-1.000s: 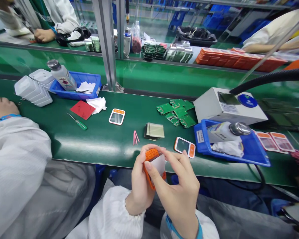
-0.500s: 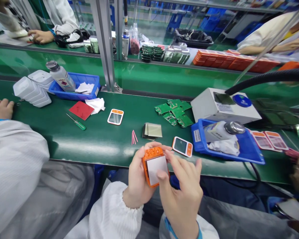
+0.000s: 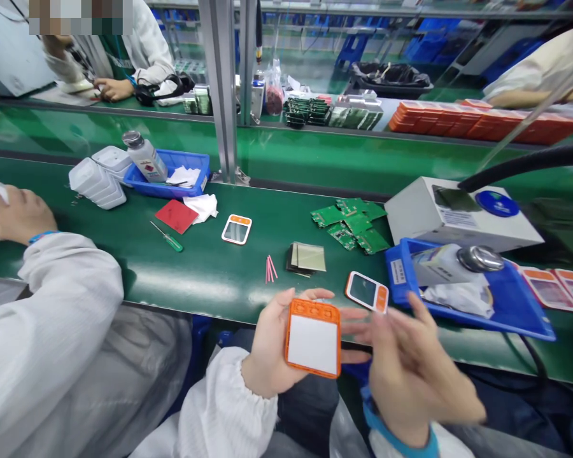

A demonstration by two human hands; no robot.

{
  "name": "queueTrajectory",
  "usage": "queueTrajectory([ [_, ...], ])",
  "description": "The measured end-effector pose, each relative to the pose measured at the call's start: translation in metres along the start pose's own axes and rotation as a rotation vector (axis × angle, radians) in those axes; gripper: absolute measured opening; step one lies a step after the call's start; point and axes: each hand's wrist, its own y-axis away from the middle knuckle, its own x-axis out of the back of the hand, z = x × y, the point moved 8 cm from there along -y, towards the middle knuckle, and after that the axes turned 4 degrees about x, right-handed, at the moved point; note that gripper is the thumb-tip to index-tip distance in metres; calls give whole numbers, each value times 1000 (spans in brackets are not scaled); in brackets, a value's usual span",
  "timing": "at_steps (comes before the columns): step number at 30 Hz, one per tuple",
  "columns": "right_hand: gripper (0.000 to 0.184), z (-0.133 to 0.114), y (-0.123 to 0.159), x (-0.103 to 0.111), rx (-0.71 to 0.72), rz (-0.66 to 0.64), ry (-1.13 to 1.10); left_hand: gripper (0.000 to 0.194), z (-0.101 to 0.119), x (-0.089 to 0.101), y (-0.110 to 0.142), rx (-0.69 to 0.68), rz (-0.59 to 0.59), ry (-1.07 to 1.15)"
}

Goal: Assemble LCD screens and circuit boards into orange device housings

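Observation:
My left hand [image 3: 272, 346] holds an orange plastic casing [image 3: 314, 373] from beneath, its fingers sticking out past the far side. A flat white panel [image 3: 314, 341] fills most of the casing, below an orange strip with round bumps. To the right of the casing and apart from it is my right hand [image 3: 410, 366], blurred by motion, fingers spread with no object visible in them. Just beyond it lies a white-and-orange device with a dark screen [image 3: 367, 291]. A stack of thin screen panels [image 3: 307, 257] and several pink sticks [image 3: 270, 270] lie behind the casing.
Green circuit boards [image 3: 356, 222] are piled near a white box [image 3: 458, 213]. On the right a blue tray [image 3: 525, 312] holds a bottle. Left are another device [image 3: 237, 229], a screwdriver [image 3: 172, 242], a red square [image 3: 177, 216] and a second blue tray [image 3: 201, 181]. A co-worker's hand [image 3: 21, 213] is at left.
My right hand has moved off the casing to the right. The casing now faces up more squarely in my left hand. The whole view has shifted, and the co-worker's hand shows more.

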Motion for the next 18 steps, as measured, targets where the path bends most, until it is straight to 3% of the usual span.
queueTrajectory([
  [2,17,4,-22,-11,72,52,44,39,1,18,4,12,77,27],
  [6,12,-3,-43,-66,272,-265,194,35,9,48,18,-37,217,59],
  [8,15,-11,-37,-86,307,-337,300,33,13,53,27,-65,241,54],
  [13,12,-33,-2,-128,461,-375,710,29,27,56,51,-120,276,41],
  [18,13,-29,13,-155,501,-444,757,29,50,68,76,-225,399,12],
])
